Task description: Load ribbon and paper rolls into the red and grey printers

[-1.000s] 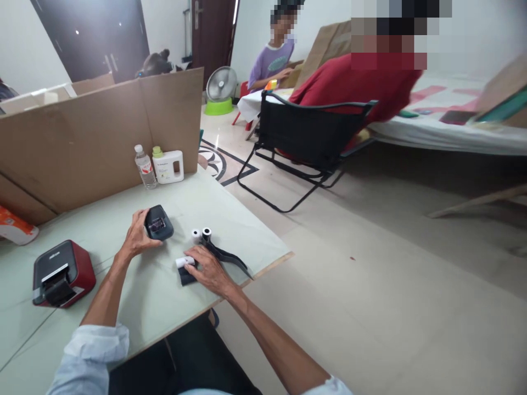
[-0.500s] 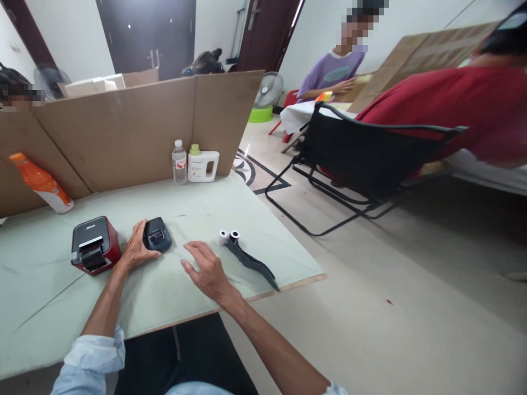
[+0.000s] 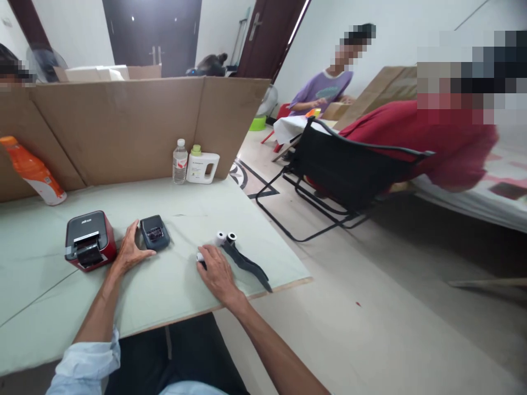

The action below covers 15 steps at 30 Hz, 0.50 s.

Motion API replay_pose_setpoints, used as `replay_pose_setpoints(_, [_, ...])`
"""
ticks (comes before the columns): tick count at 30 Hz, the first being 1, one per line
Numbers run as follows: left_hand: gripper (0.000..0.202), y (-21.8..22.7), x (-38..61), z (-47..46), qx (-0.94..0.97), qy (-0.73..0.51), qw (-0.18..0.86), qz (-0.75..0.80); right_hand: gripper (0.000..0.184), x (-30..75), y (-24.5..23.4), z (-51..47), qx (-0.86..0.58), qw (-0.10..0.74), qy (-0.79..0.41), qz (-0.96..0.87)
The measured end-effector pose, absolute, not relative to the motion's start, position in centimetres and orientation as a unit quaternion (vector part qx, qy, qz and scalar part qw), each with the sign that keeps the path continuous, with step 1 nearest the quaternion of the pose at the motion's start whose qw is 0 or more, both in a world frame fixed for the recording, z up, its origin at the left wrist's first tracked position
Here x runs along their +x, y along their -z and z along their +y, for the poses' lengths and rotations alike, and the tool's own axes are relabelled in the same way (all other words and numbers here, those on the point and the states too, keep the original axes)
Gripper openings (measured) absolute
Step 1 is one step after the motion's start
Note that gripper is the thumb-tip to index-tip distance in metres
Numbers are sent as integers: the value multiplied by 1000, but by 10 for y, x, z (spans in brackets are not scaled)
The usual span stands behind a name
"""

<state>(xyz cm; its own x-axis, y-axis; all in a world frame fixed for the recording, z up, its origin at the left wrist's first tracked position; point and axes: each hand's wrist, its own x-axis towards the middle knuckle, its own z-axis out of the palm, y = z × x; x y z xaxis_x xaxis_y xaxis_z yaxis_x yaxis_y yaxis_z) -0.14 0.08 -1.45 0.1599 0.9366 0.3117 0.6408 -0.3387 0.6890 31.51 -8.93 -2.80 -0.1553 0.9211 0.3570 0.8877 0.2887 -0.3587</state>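
A small dark portable printer [image 3: 155,232] lies on the table. My left hand [image 3: 128,252] curves beside its left side, thumb and fingers apart; whether it touches the printer I cannot tell. Left of that hand is a red and black label printer [image 3: 90,241] with a dark strip at its front. My right hand [image 3: 218,274] is closed over a small white paper roll [image 3: 200,257], mostly hidden under the fingers. Just beyond it stand a white roll [image 3: 219,237] and another roll with a dark core [image 3: 231,238], next to a long dark strip [image 3: 249,264].
A cardboard screen [image 3: 135,126] borders the table's far side. Before it stand a water bottle [image 3: 180,162], a white jug [image 3: 203,166] and a tilted orange bottle [image 3: 35,173]. Right of the table are a black folding chair [image 3: 341,170] and two seated people.
My right hand has moved slightly right and closed over a white roll. My left hand has eased off the small printer, leaving its fingers apart. The camera view has shifted a little.
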Motion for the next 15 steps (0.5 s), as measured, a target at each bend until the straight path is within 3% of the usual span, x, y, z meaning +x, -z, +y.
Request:
replay_pose_setpoints(6, [123, 16, -3, -4, 732, -368, 201, 536, 36, 318, 23, -76, -590, 254, -5, -767])
replay_pose_setpoints(12, [116, 20, -9, -7, 733, -359, 192, 545, 43, 276, 17, -73, -502, 384, -57, -773])
replay_pose_setpoints(15, [104, 21, -12, -9, 731, -351, 206, 547, 56, 249, 23, -64, -483, 404, -126, -767])
